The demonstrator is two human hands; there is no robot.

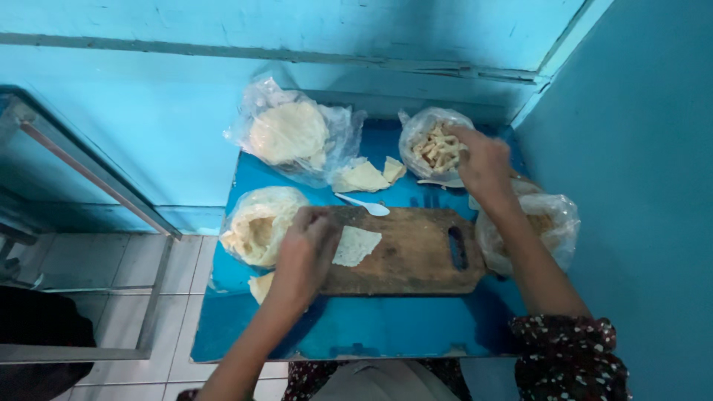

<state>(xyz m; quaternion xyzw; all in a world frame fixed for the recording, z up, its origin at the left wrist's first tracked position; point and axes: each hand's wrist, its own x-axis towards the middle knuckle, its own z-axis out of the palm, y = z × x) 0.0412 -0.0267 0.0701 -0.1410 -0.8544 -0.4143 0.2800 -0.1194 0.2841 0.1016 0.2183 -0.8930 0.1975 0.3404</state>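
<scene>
Your left hand [306,249] presses flat on the near end of the wooden cutting board [405,249], and its fingers rest on the edge of a thin pale wrapper sheet [356,245] that lies on the board; the grip there is not clenched, it only holds the sheet down so that it does not slide, I think. Just to the outer side of this hand sits an open plastic bag with a stack of round wrappers [256,226], close enough that you can take the next sheet without stretching. Your right hand [483,163] is stretched far forward into a clear plastic bag of pale sticks [438,148]; its fingers are bent down into the bag, but I cannot tell if they already grasp some sticks or are only touching them. Between your two hands, just beyond the board, lies a small white plastic spoon [365,204]. Farther beyond your left hand is another bag with a large round sheet [290,134], and some torn wrapper pieces [368,177] lie beside it. Under your right forearm stands one more plastic bag with brownish filling [546,223], touching the handle end of the board. All of this rests on a blue surface [371,327] set in the corner of blue walls.
</scene>
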